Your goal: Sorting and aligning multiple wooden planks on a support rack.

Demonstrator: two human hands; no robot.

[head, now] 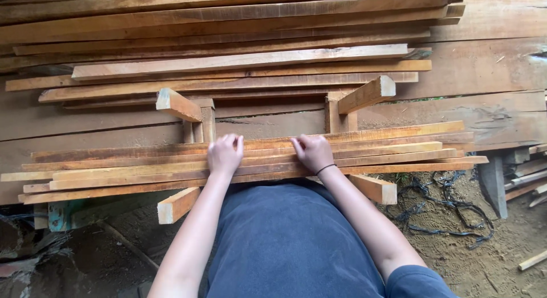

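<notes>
Across the middle of the frame a stack of thin wooden slats point(364, 152) is lying lengthwise on two short crossbeams point(178, 205), whose ends are sticking out at lower left and lower right. The left hand point(224, 154) is resting palm down on the slats just left of centre, fingers curled over the far edge. The right hand point(311, 152), a thin dark band at its wrist, is pressing on the same slats just right of centre, fingers bent. A larger pile of planks point(228, 24) is filling the upper frame, and black cords point(450, 212) are lying on the dirt at lower right.
</notes>
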